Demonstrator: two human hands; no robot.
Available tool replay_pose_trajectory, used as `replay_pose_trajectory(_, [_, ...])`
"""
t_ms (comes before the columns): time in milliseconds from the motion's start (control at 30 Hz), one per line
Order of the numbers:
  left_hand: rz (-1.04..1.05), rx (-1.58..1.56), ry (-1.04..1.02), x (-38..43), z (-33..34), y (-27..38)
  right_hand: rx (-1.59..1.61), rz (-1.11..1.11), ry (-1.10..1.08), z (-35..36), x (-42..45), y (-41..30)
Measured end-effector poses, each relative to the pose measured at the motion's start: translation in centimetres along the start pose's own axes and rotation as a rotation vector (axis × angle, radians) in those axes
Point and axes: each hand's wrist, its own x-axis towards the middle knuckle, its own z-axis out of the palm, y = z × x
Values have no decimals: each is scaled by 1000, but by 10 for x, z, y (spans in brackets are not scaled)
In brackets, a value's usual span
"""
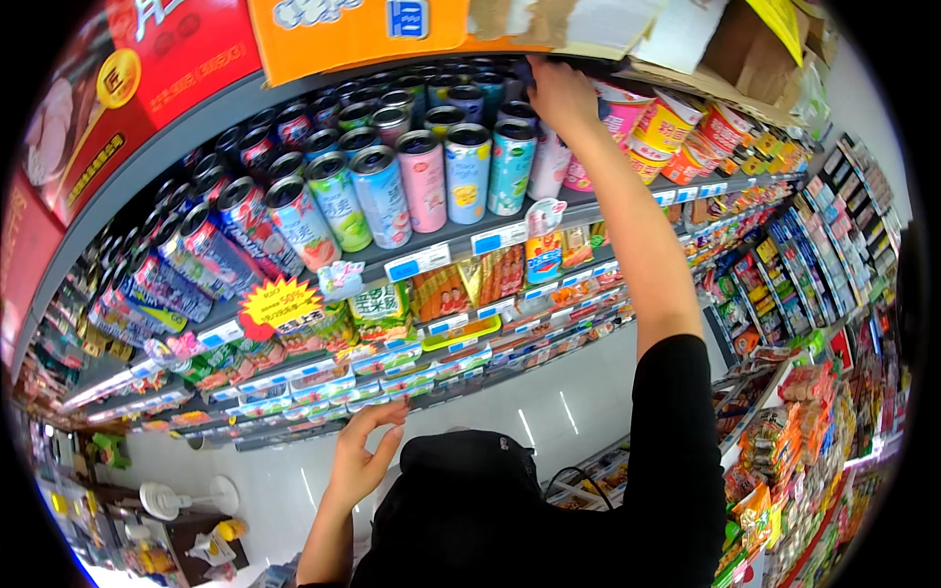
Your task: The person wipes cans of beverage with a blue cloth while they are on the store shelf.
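My right hand (pixel 562 92) reaches up to the rear of the top shelf, between rows of drink cans and stacked noodle cups. Its fingertips are hidden among dark shapes, and I cannot tell whether they hold something. Just below it stands a pale pink-and-white can (pixel 548 163). To the left, a teal can (pixel 512 167), a light blue can with a yellow picture (pixel 468 174) and a pink can (pixel 422 182) line the shelf front. Pink and yellow noodle cups (pixel 665 121) are to the right. My left hand (pixel 367 448) hangs low before the shelves, fingers apart, holding nothing.
Cardboard boxes, one orange (pixel 353 37) and one red (pixel 176 59), sit above the cans. A yellow starburst promotion sign (pixel 283 307) juts from the shelf edge. Snack packets (pixel 381 312) fill lower shelves. A white fan (pixel 187 498) stands lower left; snack racks (pixel 779 441) are at right.
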Motion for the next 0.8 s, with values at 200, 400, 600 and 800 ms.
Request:
replay_pose_trajectory(200, [-2, 26, 31, -13, -6, -5, -123, 142, -249, 28, 17, -4])
replay_pose_trajectory(400, [-63, -35, 71, -21, -3, -18, -18, 142, -23, 32, 4, 19])
replay_pose_trajectory(600, [-59, -51, 55, -17, -8, -10, 263, 104, 287, 49, 13, 41])
replay_pose_trajectory(800, [-75, -43, 82, -20, -11, -15, 525, -148, 313, 2, -27, -26])
